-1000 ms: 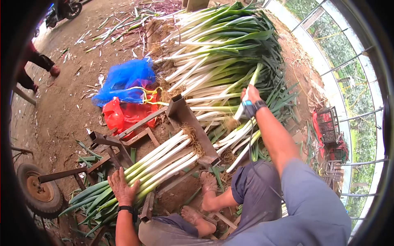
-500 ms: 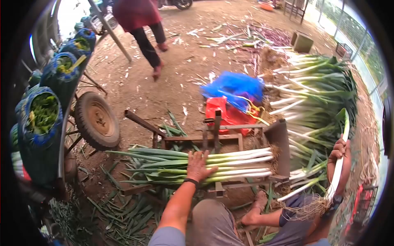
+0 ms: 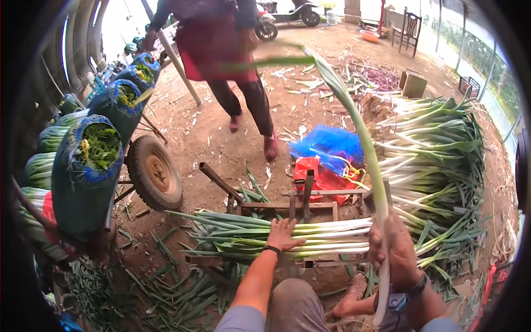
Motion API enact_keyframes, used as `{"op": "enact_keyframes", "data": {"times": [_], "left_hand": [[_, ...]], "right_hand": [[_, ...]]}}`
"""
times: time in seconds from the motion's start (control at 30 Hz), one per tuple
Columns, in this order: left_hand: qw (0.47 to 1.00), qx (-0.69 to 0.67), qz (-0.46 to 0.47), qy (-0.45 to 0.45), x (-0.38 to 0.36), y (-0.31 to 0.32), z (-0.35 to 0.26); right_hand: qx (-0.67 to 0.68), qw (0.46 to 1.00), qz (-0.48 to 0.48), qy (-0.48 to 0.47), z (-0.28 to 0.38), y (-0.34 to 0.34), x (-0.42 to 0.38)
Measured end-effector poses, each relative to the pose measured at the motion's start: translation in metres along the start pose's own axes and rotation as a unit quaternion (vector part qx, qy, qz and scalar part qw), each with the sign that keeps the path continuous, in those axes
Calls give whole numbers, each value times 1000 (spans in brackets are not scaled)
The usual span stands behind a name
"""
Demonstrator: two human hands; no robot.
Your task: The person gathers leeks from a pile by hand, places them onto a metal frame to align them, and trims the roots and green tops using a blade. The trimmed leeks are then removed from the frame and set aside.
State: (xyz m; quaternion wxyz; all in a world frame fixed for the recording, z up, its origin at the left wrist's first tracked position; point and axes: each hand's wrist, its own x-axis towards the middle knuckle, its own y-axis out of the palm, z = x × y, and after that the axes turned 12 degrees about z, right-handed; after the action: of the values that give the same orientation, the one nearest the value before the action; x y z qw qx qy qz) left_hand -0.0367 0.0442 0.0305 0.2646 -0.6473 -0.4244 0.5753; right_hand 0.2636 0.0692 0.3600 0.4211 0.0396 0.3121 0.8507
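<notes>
My left hand (image 3: 283, 235) lies with its fingers spread on a row of leeks (image 3: 337, 232), white ends to the right, green leaves to the left. The row rests across a low, rusty metal frame (image 3: 308, 191). Fingers wrapped round the stalk, my right hand (image 3: 397, 252) holds a single leek (image 3: 362, 133) upright near the row's white ends. Its root end points down and its long green top bends over to the left, smeared by motion. To the right of this hand is a large heap of leeks (image 3: 437, 149) on the ground.
Beyond the frame a person in a red apron (image 3: 207, 47) stands. At left is a cart wheel (image 3: 155, 172) beside several dark bags (image 3: 83, 188) of greens. Blue netting (image 3: 329, 146) and a red bag (image 3: 315, 180) lie behind the frame. Cut leaves (image 3: 182, 288) litter the ground.
My right hand has swung left from the far right with the leek, towards the row. My left hand stays on the row. The other person has come closer, and my view has tilted up.
</notes>
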Motion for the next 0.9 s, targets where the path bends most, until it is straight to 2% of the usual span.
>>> {"op": "enact_keyframes", "data": {"times": [0.03, 0.17, 0.2, 0.27, 0.3, 0.37, 0.4, 0.5, 0.53, 0.6, 0.67, 0.73, 0.77, 0.8, 0.83, 0.87, 0.9], "left_hand": [[999, -4, 47, -5, -2, -10, -1], [999, -5, -49, 10, -23, -29, -7], [999, -10, -39, 20, -30, -37, -7], [988, -147, -1, 46, -49, -55, -8], [985, -164, 12, 49, -66, -73, -15], [984, -170, 6, 57, -87, -91, -21], [983, -172, 5, 56, -103, -101, -28], [984, -165, -31, 55, -142, -117, -46], [985, -159, -39, 51, -150, -120, -47], [983, -170, -9, 70, -166, -121, -49], [984, -160, -23, 77, -174, -125, -50], [970, -233, -20, 69, -192, -128, -55], [967, -235, -49, 87, -192, -121, -50], [972, -212, -49, 86, -204, -127, -54], [971, -213, -63, 85, -212, -127, -51], [953, -273, -110, 72, -238, -129, -53], [926, -335, -148, 90, -263, -129, -52]], "right_hand": [[19, 1000, -6, 2, -2, -2, -10], [87, 994, -68, -9, 1, -25, -38], [111, 990, -76, -53, 1, -37, -38], [160, 975, -91, -127, 2, -56, -32], [188, 967, -68, -158, -1, -75, -24], [218, 953, -15, -209, -15, -122, -5], [233, 929, -67, -280, -7, -101, -1], [242, 917, -45, -313, -43, -147, 20], [266, 925, -59, -266, -45, -151, 21], [296, 921, -52, -249, -52, -155, 29], [318, 916, -36, -244, -59, -168, 40], [336, 915, -27, -224, -79, -208, 53], [159, 955, -50, -245, -91, -252, 68], [-25, 966, -53, -252, -101, -287, 85], [52, 965, -47, -254, -108, -312, 99], [189, 955, 76, -213, -107, -342, 108], [127, 978, -26, -166, -100, -344, 107]]}}
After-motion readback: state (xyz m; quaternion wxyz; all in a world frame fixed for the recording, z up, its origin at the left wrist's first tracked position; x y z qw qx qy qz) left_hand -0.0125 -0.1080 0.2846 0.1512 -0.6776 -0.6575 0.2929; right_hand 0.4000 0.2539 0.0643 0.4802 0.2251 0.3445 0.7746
